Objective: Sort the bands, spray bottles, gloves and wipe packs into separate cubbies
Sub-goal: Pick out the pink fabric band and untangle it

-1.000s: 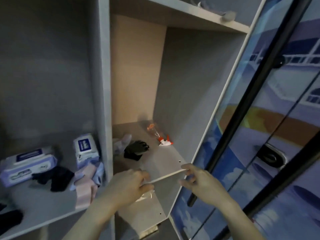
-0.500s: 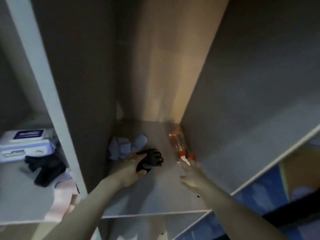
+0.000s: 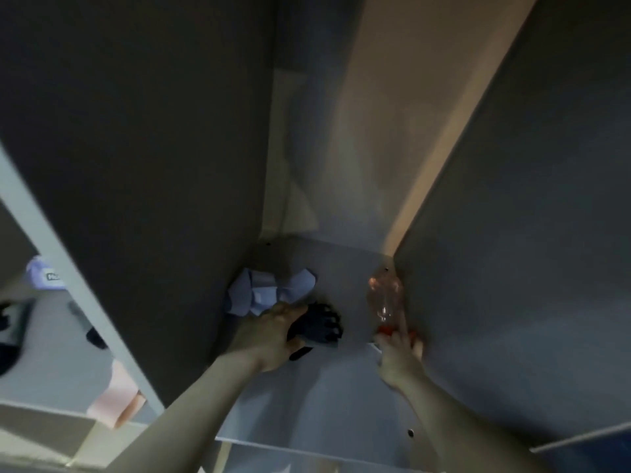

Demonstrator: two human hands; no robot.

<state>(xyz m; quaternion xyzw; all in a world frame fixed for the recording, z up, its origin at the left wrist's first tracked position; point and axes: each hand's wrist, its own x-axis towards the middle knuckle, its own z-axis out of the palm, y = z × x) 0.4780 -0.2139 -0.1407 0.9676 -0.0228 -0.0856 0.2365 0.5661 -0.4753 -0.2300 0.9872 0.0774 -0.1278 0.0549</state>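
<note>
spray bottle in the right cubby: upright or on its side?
On its side. The clear spray bottle lies along the shelf against the right wall, red nozzle end toward the camera, where the right hand touches it.

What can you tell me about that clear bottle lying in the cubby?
The spray bottle looks like clear, slightly pinkish plastic with a red and white spray head. It lies on its side on the shelf, tight against the cubby's right wall, body toward the back and head toward the front. The right hand is at the spray head, fingers around it. Whether it holds liquid is too blurred to tell.
</note>
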